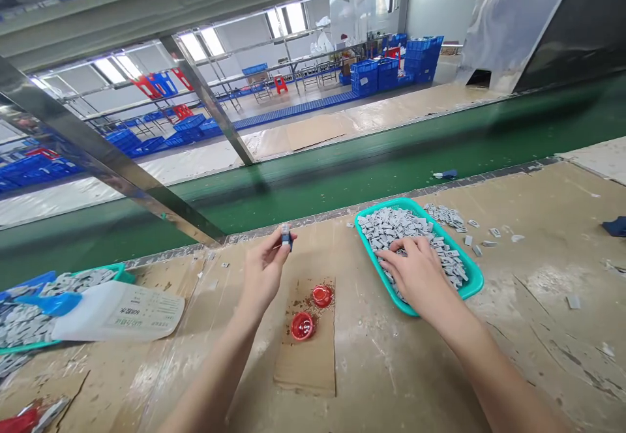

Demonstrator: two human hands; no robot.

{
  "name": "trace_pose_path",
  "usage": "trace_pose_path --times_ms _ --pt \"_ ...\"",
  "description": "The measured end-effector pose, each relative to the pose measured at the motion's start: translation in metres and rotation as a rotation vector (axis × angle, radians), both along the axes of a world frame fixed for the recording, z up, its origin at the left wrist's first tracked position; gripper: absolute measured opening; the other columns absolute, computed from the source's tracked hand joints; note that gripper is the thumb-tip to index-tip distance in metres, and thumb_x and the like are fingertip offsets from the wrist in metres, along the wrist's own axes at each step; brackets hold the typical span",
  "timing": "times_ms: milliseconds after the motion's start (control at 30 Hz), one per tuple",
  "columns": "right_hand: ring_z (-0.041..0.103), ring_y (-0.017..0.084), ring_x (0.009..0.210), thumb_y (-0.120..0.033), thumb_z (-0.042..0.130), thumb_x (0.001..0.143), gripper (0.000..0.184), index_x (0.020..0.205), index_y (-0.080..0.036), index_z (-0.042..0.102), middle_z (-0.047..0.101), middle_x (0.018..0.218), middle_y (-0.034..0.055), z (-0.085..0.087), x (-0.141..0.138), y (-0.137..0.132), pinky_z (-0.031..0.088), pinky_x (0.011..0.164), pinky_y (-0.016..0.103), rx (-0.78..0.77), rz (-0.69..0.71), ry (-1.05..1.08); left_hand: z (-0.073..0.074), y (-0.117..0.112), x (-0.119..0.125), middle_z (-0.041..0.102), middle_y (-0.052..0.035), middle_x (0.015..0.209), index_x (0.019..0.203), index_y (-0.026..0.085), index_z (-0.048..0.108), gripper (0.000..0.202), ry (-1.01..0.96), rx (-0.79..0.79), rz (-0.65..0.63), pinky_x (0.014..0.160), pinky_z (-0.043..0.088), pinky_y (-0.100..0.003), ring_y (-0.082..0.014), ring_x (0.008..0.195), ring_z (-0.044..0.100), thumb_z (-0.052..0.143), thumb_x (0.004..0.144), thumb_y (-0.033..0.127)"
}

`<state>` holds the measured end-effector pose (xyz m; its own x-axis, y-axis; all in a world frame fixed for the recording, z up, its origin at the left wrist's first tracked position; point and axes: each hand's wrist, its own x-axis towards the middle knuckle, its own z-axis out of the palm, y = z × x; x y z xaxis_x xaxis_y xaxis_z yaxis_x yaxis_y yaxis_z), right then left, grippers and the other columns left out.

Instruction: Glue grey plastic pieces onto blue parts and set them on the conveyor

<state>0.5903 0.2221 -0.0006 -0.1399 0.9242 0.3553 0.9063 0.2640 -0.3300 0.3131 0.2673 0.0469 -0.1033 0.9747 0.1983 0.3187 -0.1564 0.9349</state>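
My left hand (261, 273) is raised over the table, thumb and fingers pinched round a small dark-blue and grey plastic piece (286, 238). My right hand (415, 267) reaches into a teal plastic basket (470, 270) heaped with small grey plastic pieces (391, 224). Its fingers are bent together at the heap, and whatever lies between the fingertips is too small to make out. Between my forearms, two small red cups, a nearer one (302, 326) and a farther one (322, 296), stand on a stained strip of cardboard (306, 374).
A white bottle with a blue cap (132, 312) lies on a second basket of grey pieces at left. Loose pieces (447, 216) are scattered right of the near basket. Beyond the table edge runs a green conveyor belt (313, 188), with a blue piece (446, 174) on it. A metal post (122, 172) slants at left.
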Motion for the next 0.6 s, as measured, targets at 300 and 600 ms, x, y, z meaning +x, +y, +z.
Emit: trace_pose_path --times_ms 300,600 --pt "0.048 0.029 0.09 -0.027 0.044 0.094 0.024 0.088 -0.018 0.066 0.059 0.093 0.0131 0.005 -0.001 0.002 0.042 0.074 0.041 0.014 -0.01 -0.028 -0.046 0.13 0.006 0.067 -0.0127 0.113 0.122 0.015 0.06 0.04 0.527 0.1 -0.049 0.094 0.043 -0.044 -0.0286 0.101 0.061 0.054 0.082 0.015" --pt "0.055 0.021 0.082 -0.032 0.044 0.094 0.019 0.091 -0.02 0.059 0.063 0.087 0.0055 0.021 -0.001 -0.002 0.043 0.068 0.032 -0.019 -0.048 0.445 -0.071 0.14 -0.015 0.048 -0.0196 0.137 0.14 0.005 0.034 0.053 0.656 0.151 -0.02 0.108 0.026 -0.041 -0.0274 0.128 0.038 0.043 0.09 0.021"
